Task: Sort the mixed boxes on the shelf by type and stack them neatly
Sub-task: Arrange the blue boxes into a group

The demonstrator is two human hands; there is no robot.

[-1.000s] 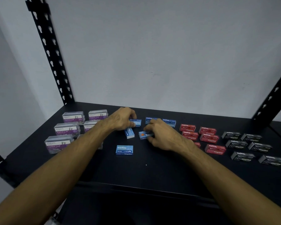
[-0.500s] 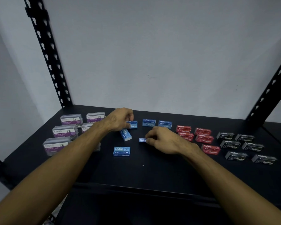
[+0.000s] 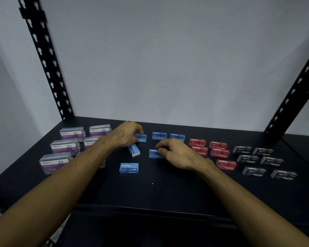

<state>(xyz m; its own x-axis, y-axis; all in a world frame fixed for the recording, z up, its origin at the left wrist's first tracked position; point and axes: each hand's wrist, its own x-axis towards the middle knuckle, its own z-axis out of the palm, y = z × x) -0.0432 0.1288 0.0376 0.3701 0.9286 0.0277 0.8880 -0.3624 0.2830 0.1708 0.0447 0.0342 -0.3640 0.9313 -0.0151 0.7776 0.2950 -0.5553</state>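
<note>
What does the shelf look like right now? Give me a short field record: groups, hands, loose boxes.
surface: black shelf
far left group: clear paper clip boxes
centre group: blue staple boxes, not yet stacked
right of centre: red staple boxes
far right group: black staple boxes
left hand: on a back-row blue box
right hand: fingers on a blue box
loose blue boxes: one tilted on edge, one flat at front

White wall [image 3: 168, 59] beyond the fingers; black slotted posts, left post [image 3: 45, 57] and right post [image 3: 294, 93], either side.
</note>
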